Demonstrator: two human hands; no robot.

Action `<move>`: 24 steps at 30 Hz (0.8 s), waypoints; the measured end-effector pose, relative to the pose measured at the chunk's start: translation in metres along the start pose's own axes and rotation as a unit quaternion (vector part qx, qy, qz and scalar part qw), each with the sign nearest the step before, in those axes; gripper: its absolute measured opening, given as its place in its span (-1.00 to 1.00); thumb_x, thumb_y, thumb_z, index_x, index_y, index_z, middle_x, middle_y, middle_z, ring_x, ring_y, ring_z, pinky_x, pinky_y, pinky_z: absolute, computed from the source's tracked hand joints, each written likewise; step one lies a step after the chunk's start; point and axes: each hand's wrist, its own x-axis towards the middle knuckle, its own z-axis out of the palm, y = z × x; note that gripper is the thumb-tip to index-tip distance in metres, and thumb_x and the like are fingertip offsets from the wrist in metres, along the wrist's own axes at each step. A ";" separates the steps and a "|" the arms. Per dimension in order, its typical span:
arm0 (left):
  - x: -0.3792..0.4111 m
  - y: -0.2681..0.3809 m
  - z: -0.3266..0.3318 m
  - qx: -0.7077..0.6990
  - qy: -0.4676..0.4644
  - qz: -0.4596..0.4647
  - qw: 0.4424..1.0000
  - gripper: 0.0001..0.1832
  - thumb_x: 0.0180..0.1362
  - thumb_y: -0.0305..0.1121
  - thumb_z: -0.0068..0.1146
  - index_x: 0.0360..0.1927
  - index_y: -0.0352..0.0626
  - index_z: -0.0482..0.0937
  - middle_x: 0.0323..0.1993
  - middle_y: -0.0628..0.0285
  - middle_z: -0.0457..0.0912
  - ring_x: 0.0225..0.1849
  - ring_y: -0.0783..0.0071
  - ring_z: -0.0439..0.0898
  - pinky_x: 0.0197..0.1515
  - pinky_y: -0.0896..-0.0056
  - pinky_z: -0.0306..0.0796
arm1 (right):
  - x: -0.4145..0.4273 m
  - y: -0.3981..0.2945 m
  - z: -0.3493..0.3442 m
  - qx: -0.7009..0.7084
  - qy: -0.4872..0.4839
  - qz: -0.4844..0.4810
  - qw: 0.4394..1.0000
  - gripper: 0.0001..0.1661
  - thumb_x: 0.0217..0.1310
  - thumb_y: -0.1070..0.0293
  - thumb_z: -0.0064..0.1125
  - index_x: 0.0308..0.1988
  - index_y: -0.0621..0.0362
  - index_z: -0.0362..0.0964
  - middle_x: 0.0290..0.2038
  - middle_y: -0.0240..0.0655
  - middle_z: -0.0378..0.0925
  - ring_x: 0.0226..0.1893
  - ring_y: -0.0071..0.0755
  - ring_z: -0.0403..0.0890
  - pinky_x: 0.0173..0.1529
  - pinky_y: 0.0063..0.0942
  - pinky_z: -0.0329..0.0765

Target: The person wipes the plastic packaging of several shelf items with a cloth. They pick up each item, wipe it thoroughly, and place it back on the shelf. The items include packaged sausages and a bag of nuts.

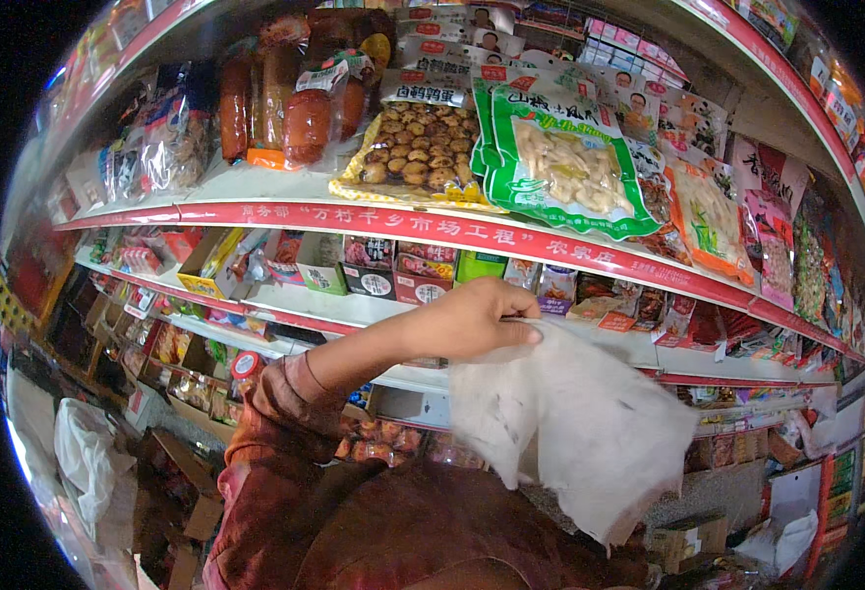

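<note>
My left hand (480, 318) is pinched round the top edge of a thin white cloth (609, 428), which hangs down to the right in loose folds and bears a few dark marks. Behind and above the hand runs the red-and-white front edge of a shelf (403, 225). On that shelf lie a bag of small brown quail eggs (421, 147) and a green-bordered bag of pale chicken feet (572, 162). The hand and cloth are apart from both bags. My right hand is out of view.
Packed sausages (307, 110) stand at the upper left. Small snack boxes (370, 276) line the shelf below. A red-lidded jar (246, 369) stands near my left sleeve. Cardboard boxes (690, 542) and a white plastic bag (86, 457) lie low at the sides.
</note>
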 end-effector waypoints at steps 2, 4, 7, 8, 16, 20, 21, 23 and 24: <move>0.002 -0.025 0.010 0.154 0.054 0.062 0.985 -0.79 0.10 -0.30 0.14 -0.29 -0.23 0.56 -0.40 -0.04 0.58 -0.33 0.01 0.58 -0.28 0.16 0.42 | 0.017 0.018 0.030 0.019 0.034 0.003 0.999 -0.66 0.00 0.39 0.11 -0.19 0.38 0.47 0.04 -0.10 0.37 -0.02 -0.24 0.48 0.03 -0.35 0.43; -0.017 -0.034 0.003 0.165 0.042 0.006 0.985 -0.78 0.10 -0.26 0.11 -0.30 -0.22 0.56 -0.40 -0.05 0.59 -0.32 -0.04 0.56 -0.25 0.07 0.40 | 0.037 0.036 0.041 0.028 0.038 0.031 0.998 -0.65 -0.01 0.41 0.10 -0.17 0.37 0.46 0.02 -0.12 0.37 -0.03 -0.26 0.47 0.03 -0.36 0.42; -0.022 -0.012 -0.011 0.160 0.061 0.027 0.985 -0.77 0.08 -0.26 0.12 -0.29 -0.21 0.57 -0.39 -0.04 0.59 -0.32 -0.06 0.56 -0.24 0.07 0.41 | 0.043 0.025 0.052 -0.001 0.048 0.035 0.998 -0.63 -0.02 0.44 0.07 -0.14 0.36 0.44 -0.01 -0.16 0.37 -0.04 -0.29 0.46 0.03 -0.39 0.41; -0.022 -0.003 -0.017 0.156 0.086 0.050 0.983 -0.77 0.07 -0.27 0.13 -0.29 -0.21 0.58 -0.39 -0.04 0.59 -0.33 -0.05 0.56 -0.25 0.08 0.42 | 0.043 0.019 0.055 -0.011 0.047 0.036 0.998 -0.63 -0.02 0.45 0.07 -0.13 0.35 0.44 -0.02 -0.17 0.37 -0.04 -0.30 0.46 0.03 -0.39 0.41; 0.069 -0.006 -0.119 0.245 0.352 0.053 0.902 -0.57 0.06 -0.35 0.21 -0.01 -0.34 0.47 -0.27 0.10 0.63 -0.24 0.47 0.58 -0.19 0.43 0.45 | 0.030 0.005 0.052 -0.187 0.101 0.043 0.976 -0.55 -0.05 0.53 0.00 -0.06 0.32 0.40 -0.10 -0.27 0.38 -0.06 -0.39 0.42 0.02 -0.45 0.37; 0.118 -0.044 -0.147 0.057 0.219 -0.049 0.973 -0.27 -0.15 -0.10 0.36 0.00 -0.45 0.42 -0.15 -0.15 0.57 -0.08 0.06 0.56 0.02 0.20 0.41 | 0.014 0.017 0.023 -0.391 0.036 -0.013 0.920 -0.55 -0.15 0.59 -0.02 -0.11 0.33 0.41 -0.15 -0.32 0.37 -0.07 -0.41 0.40 -0.01 -0.45 0.36; 0.125 -0.047 -0.150 0.115 0.236 -0.076 0.962 -0.22 -0.19 -0.07 0.39 0.02 -0.45 0.41 -0.11 -0.16 0.55 -0.03 0.05 0.53 0.05 0.21 0.39 | 0.014 0.017 0.017 -0.426 0.020 -0.032 0.904 -0.56 -0.14 0.59 -0.02 -0.12 0.33 0.42 -0.16 -0.32 0.37 -0.08 -0.41 0.41 0.00 -0.45 0.36; 0.137 -0.045 -0.146 0.196 0.269 -0.122 0.935 -0.14 -0.25 -0.06 0.43 0.06 -0.46 0.37 -0.04 -0.18 0.50 0.06 0.03 0.46 0.11 0.23 0.36 | 0.014 0.016 0.008 -0.429 0.016 -0.041 0.902 -0.58 -0.08 0.55 -0.02 -0.10 0.27 0.41 -0.17 -0.35 0.36 -0.10 -0.43 0.41 0.00 -0.44 0.34; 0.143 -0.039 -0.139 0.220 0.288 -0.140 0.921 -0.11 -0.27 -0.07 0.44 0.08 -0.46 0.35 0.00 -0.19 0.47 0.11 0.02 0.41 0.13 0.24 0.34 | 0.013 0.016 0.005 -0.395 0.027 -0.036 0.917 -0.60 -0.02 0.51 -0.03 -0.08 0.21 0.40 -0.18 -0.36 0.36 -0.10 -0.43 0.40 0.01 -0.42 0.32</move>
